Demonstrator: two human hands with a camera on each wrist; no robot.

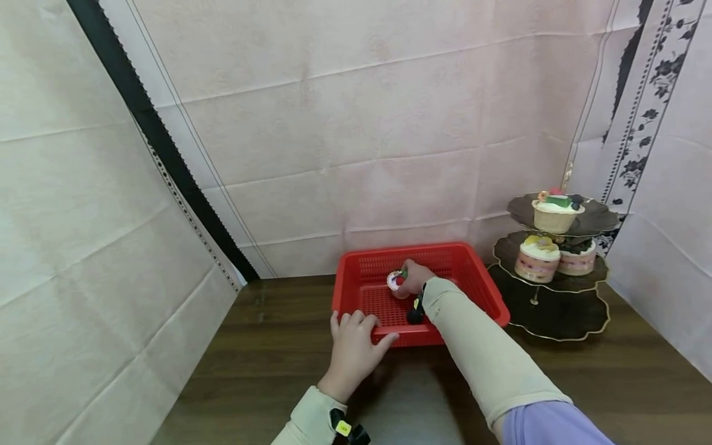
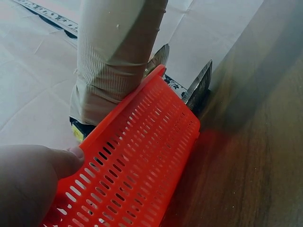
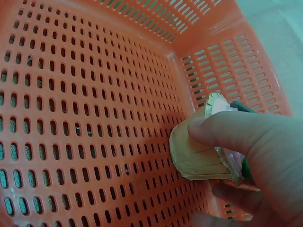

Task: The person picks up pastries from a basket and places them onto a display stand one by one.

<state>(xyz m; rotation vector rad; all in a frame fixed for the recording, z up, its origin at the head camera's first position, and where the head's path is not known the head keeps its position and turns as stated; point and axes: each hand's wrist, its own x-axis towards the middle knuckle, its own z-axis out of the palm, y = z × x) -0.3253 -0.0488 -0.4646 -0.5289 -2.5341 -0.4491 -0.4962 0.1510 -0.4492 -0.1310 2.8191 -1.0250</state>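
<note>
A cupcake (image 3: pixel 194 151) in a tan pleated paper cup, with white cream and red and green toppings, is inside the red plastic basket (image 1: pixel 350 272). My right hand (image 1: pixel 414 278) holds it, the thumb along the cup's side in the right wrist view; part of the topping is hidden behind the fingers. At the basket's near left corner, my left hand (image 1: pixel 356 349) grips the rim. The left wrist view shows its thumb (image 2: pixel 71 161) against the slotted wall just under that rim.
To the basket's right stands a three-tier dark stand (image 1: pixel 556 318) with gold edges. A fruit-topped cupcake (image 1: pixel 556 219) sits on its top tier, and two layered cakes (image 1: pixel 536 262) on the middle one. Cloth-covered walls (image 1: pixel 389 154) enclose the wooden table (image 1: pixel 267 358).
</note>
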